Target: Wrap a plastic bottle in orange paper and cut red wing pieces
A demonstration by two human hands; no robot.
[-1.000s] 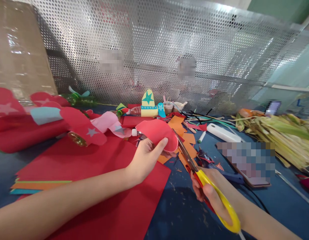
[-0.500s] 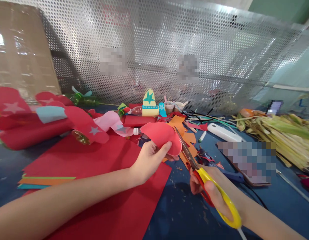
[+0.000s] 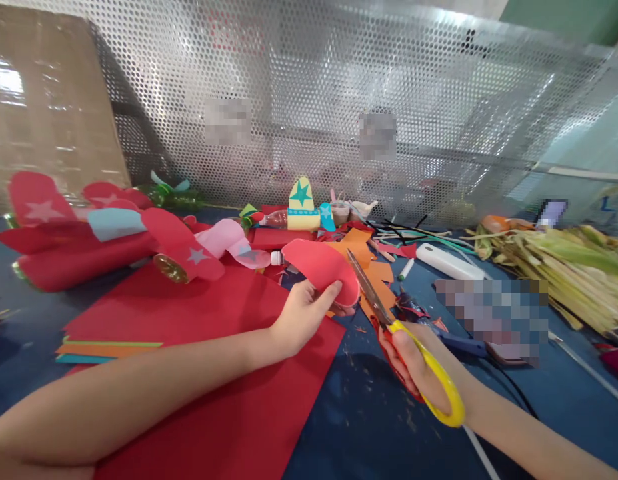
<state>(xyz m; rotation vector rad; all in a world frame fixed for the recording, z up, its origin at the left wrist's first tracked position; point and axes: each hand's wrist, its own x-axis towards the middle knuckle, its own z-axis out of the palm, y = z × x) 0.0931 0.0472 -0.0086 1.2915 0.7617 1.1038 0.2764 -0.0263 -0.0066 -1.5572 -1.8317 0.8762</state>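
Observation:
Thumb on top and fingers underneath, my left hand (image 3: pixel 309 310) pinches a rounded piece of red paper (image 3: pixel 321 262) above the work surface. My right hand (image 3: pixel 413 360) grips scissors (image 3: pixel 376 293) with yellow and red handles. Their blades point up and away, close beside the right edge of the red piece; whether they touch it I cannot tell. Beneath my left forearm lie large red sheets (image 3: pixel 213 400), with green, orange and blue sheets showing at the stack's left edge. Orange paper scraps (image 3: pixel 376 272) lie behind the blades.
Red paper-covered bottle models (image 3: pixel 83 260) stand at left, by a cardboard box (image 3: pixel 53 107). A yellow rocket-like model (image 3: pixel 303 210) is at the back, before a perforated metal panel (image 3: pixel 309 80). A white glue gun (image 3: pixel 449 261) and dried husks (image 3: pixel 563 273) lie at right.
The scissor handles have swung slightly up and to the left, closer together, with the blades still beside the red piece. My left hand keeps its pinch. The whole view has shifted slightly.

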